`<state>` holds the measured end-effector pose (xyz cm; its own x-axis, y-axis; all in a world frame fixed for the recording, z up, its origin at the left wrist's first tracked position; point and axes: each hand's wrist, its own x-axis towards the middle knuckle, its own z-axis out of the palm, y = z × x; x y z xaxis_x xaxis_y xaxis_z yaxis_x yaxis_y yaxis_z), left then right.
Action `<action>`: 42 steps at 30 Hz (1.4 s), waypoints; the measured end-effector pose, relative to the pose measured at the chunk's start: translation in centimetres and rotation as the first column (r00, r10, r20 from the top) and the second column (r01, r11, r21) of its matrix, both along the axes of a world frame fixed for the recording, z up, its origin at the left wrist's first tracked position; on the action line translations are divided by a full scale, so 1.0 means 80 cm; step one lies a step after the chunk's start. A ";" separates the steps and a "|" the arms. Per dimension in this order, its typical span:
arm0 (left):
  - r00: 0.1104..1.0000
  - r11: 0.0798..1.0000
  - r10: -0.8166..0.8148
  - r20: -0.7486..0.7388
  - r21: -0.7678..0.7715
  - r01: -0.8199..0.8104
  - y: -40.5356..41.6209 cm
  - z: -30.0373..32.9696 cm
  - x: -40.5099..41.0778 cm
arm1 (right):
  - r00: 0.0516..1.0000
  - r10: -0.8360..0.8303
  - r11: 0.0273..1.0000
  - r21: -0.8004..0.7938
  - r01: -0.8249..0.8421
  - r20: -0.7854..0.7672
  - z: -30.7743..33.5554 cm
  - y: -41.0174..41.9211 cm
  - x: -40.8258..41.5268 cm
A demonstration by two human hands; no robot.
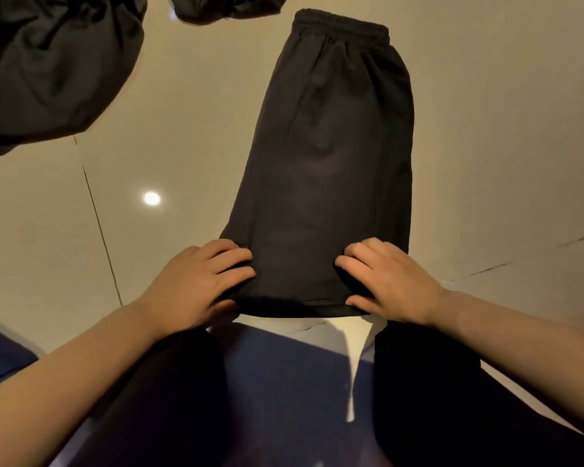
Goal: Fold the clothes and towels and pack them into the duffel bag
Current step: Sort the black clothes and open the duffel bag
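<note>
Black shorts folded in half lengthwise, lying flat on glossy beige floor tiles; gathered elastic waistband at the far end, hem at the near end, cloth smooth with light creases below the waistband. Left hand at the near left hem corner, fingers curled over the top and thumb tucked under the edge, gripping it. Right hand at the near right hem corner, fingers bent on the cloth, thumb along the hem edge, pinching it. Crumpled dark garment far left, apart from the shorts; another dark heap at the top edge.
</note>
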<state>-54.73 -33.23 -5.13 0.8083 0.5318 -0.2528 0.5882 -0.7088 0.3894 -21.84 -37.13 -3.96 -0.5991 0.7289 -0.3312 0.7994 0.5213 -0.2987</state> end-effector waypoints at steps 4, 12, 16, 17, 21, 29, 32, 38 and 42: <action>0.996 0.996 0.065 0.067 0.056 -0.069 -0.006 -0.005 0.000 | 1.000 0.008 1.000 0.029 -0.008 -0.002 -0.002 0.001 0.001; 0.981 0.955 0.180 0.075 0.227 -0.193 -0.018 -0.011 0.020 | 0.959 0.282 0.947 0.149 -0.284 0.035 -0.005 -0.003 -0.011; 0.967 0.957 0.253 0.041 0.134 -0.256 -0.017 0.008 0.023 | 0.992 0.119 0.992 -0.046 -0.117 0.050 0.004 0.008 -0.032; 0.961 0.961 0.274 0.029 0.017 -0.275 -0.013 0.017 0.022 | 0.994 0.084 0.985 -0.156 -0.073 0.068 0.009 0.011 -0.035; 0.920 0.776 0.385 -0.069 -0.516 -0.363 0.009 0.057 0.011 | 0.948 -0.318 0.634 -0.739 0.229 0.021 0.042 0.032 -0.025; 0.848 0.667 0.526 0.062 -0.649 -0.366 0.124 0.141 0.040 | 0.731 -0.673 0.507 -0.791 0.341 -0.116 0.108 0.142 0.021; 0.825 0.781 0.562 0.068 -0.373 -0.501 0.193 0.148 0.068 | 0.644 -0.741 0.599 -0.621 0.506 -0.189 0.118 0.205 0.030; 0.696 0.699 0.629 0.346 0.139 -0.701 0.248 0.131 0.118 | 0.503 -0.793 0.521 0.044 0.852 -0.345 0.094 0.281 0.046; 0.831 0.802 0.449 0.329 0.262 -0.537 0.178 0.085 0.106 | 0.627 -0.714 0.626 0.115 0.771 -0.313 0.063 0.231 0.047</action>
<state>-46.23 -18.95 1.67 0.4230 0.8890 0.1757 0.8123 -0.4579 0.3613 -18.12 -18.62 1.06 0.1490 0.9880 -0.0410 0.8688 -0.1506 -0.4717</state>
